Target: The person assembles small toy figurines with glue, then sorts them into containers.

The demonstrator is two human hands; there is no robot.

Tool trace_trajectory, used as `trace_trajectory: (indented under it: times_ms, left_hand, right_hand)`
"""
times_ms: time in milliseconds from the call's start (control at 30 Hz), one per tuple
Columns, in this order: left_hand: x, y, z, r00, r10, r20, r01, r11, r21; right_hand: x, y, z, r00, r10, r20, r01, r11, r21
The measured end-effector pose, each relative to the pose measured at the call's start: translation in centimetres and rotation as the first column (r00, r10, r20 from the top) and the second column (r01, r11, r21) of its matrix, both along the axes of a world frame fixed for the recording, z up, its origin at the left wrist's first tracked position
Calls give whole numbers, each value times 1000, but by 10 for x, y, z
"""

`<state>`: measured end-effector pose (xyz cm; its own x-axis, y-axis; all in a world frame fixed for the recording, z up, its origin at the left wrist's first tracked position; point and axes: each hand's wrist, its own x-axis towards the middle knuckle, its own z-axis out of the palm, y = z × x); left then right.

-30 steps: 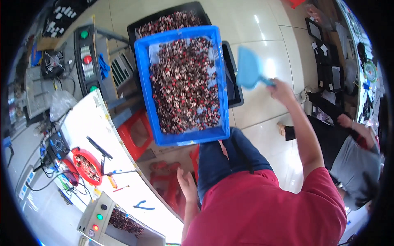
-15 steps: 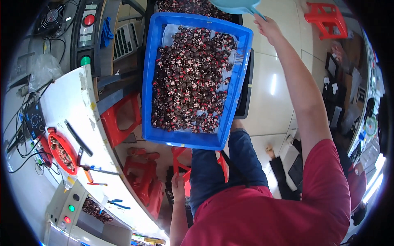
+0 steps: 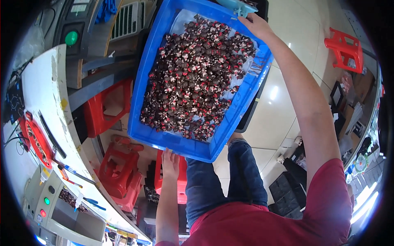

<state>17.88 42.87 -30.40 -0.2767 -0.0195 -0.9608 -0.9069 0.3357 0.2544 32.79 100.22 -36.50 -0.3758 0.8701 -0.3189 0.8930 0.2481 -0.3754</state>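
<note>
A blue plastic bin [image 3: 174,144] holds a heap of small dark, pink and white parts [image 3: 193,74] on a pale sheet. My right hand [image 3: 257,27], at the bin's far right corner, is closed on the handle of a light blue scoop [image 3: 238,5]. Part of the scoop is cut off by the upper edge; some dark parts show beside or in it. My left hand [image 3: 170,165] is at the bin's near rim with its fingers stretched out. The fingertips reach the rim, but whether they press on it is hard to tell.
Red stools [image 3: 117,170] stand below the white bench [image 3: 53,82] on the left. On that bench lie a red tray [image 3: 37,141] of small parts and blue-handled pliers [image 3: 94,203]. Another red stool [image 3: 347,50] is at the far right. A black crate [image 3: 262,88] shows under the bin.
My right hand with the scoop has come down and left to the bin's far corner. My left hand has risen to the near rim. The view has shifted and the bin looks tilted.
</note>
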Motion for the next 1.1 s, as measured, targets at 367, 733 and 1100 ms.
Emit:
trace_trajectory:
  times_ms: [367, 733, 1100]
  left_hand:
    - [-31, -3, -47, 952, 307, -4, -307, 951, -42]
    - [-56, 26, -21, 984, 150, -94, -129, 972, 196]
    - [14, 117, -42, 512, -830, -222, 819, 549, -163]
  right_hand:
    - [-5, -26, 33, 985, 171, 33, -167, 981, -102]
    - [211, -167, 102, 842, -497, -211, 421, 849, -318]
    - [409, -458, 138, 238, -971, -26, 935, 236, -264]
